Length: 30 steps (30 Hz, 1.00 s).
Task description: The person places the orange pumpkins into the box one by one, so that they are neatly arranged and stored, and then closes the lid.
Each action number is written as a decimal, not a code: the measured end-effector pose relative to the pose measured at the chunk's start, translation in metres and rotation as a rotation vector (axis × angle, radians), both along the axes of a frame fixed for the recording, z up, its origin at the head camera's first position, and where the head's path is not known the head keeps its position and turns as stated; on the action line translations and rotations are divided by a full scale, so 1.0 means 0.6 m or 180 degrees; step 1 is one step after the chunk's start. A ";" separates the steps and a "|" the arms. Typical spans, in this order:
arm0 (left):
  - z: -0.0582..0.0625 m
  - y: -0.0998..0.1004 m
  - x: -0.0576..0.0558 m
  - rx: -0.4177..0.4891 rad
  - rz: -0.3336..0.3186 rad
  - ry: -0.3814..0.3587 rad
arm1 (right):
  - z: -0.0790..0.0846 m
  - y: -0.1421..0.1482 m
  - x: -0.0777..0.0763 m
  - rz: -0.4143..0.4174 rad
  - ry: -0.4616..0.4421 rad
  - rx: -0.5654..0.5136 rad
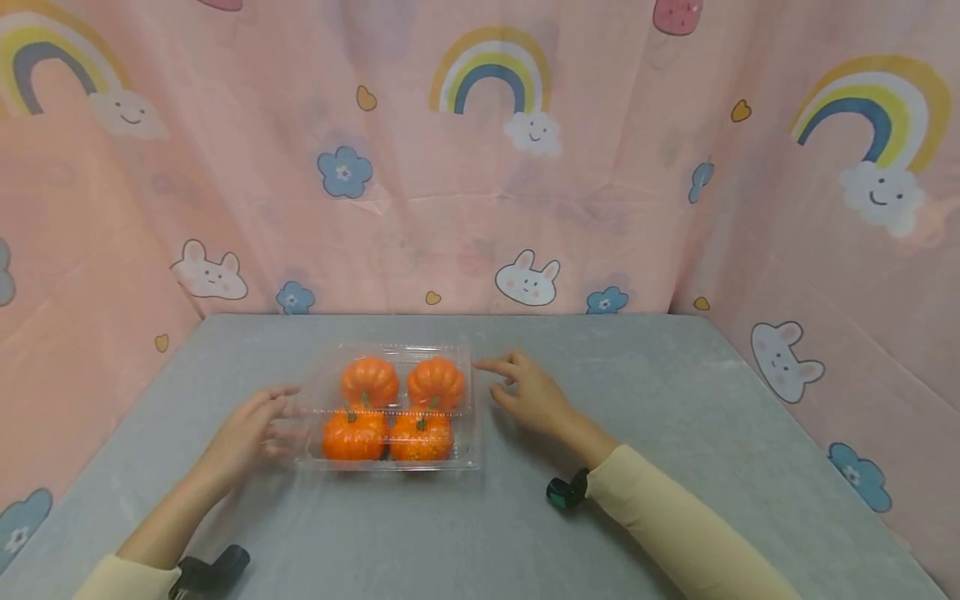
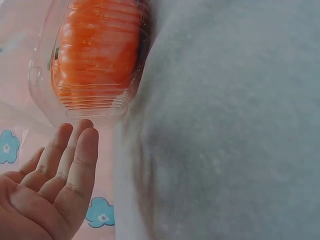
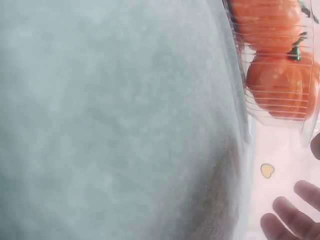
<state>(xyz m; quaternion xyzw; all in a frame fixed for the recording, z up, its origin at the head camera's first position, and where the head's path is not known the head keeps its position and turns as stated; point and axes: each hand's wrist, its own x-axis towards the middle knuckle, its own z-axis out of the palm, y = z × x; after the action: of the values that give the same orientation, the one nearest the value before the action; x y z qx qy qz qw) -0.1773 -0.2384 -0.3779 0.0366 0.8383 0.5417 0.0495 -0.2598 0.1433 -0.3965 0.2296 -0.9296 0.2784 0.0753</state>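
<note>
A clear plastic clamshell box point(image 1: 467, 454) stands on the table with several small orange pumpkins point(image 1: 356, 435) inside, in two rows. Green stems show on some of them. At the box's left side is my left hand point(image 1: 247, 433), fingers extended and spread. The left wrist view shows those fingertips point(image 2: 87, 137) right by the ribbed end wall, palm facing up into view. On the other side, my right hand point(image 1: 534, 398) points its index finger at the box's upper right edge, thumb lower down. Only some right fingertips point(image 3: 285, 210) appear in the right wrist view, below the box.
The grey tabletop point(image 1: 450, 533) runs back to a pink curtain point(image 1: 585, 225) printed with rainbows, rabbits and flowers, which also hangs along both sides. Each wrist wears a dark camera mount point(image 1: 567, 490).
</note>
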 end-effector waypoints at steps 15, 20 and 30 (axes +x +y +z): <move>-0.020 -0.007 0.024 -0.0420 -0.0026 -0.0035 | 0.011 0.003 0.053 0.0027 -0.0351 -0.0233; -0.023 -0.009 0.033 -0.0453 -0.0069 -0.0171 | 0.018 0.004 0.083 0.0131 -0.0379 -0.0428; -0.023 -0.005 0.043 -0.0559 -0.0093 -0.0370 | 0.008 -0.013 0.127 0.0116 -0.0354 -0.0259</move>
<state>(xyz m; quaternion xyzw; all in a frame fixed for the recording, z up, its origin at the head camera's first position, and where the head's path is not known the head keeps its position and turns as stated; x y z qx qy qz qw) -0.1513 -0.2415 -0.3915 0.0128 0.8776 0.4666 0.1090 -0.1834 0.1353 -0.3915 0.2274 -0.9159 0.3296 0.0277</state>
